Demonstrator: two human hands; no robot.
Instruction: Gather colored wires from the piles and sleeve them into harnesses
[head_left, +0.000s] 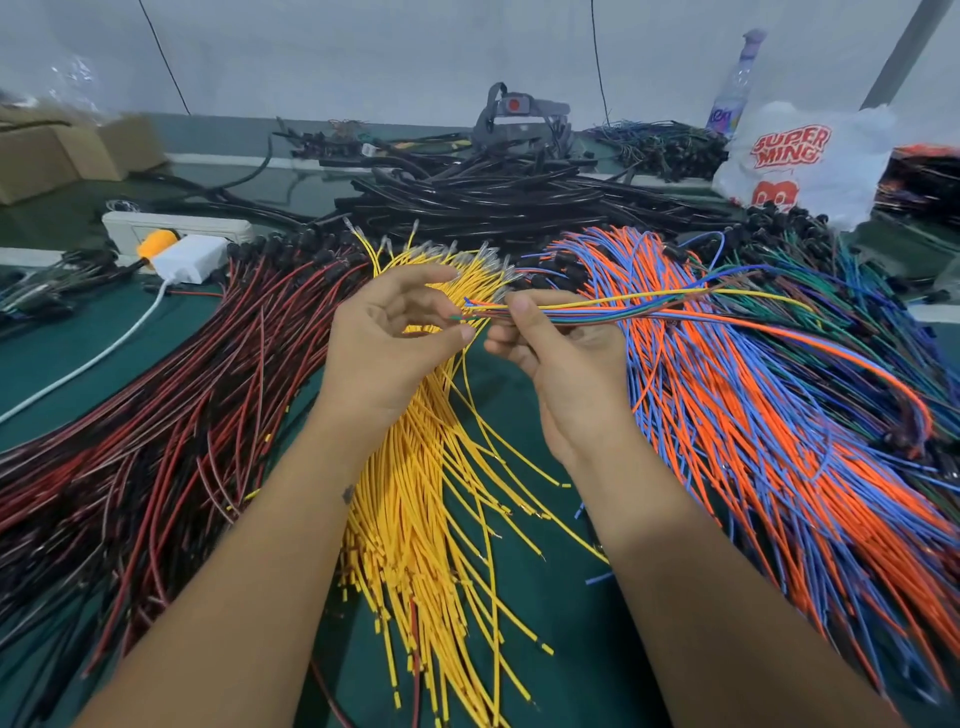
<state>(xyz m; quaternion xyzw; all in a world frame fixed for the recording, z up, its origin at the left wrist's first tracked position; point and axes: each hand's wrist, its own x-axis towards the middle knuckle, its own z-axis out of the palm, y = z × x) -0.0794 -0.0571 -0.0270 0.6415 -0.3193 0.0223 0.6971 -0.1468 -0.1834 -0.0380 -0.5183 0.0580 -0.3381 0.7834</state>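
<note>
I see the gathered bundle (597, 306) of mixed colours held level above the yellow pile (431, 493), its ends pointing left. My right hand (556, 353) pinches it near those ends, likely to keep them flush; my left hand (395, 332), fingers loosely curled, meets the tips (evening them, I judge). The black sleeves (493, 197) lie farther back on the bench (545, 597).

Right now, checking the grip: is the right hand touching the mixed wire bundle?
Touching. The head view shows the right hand pinching the mixed wire bundle near its ends.
</note>
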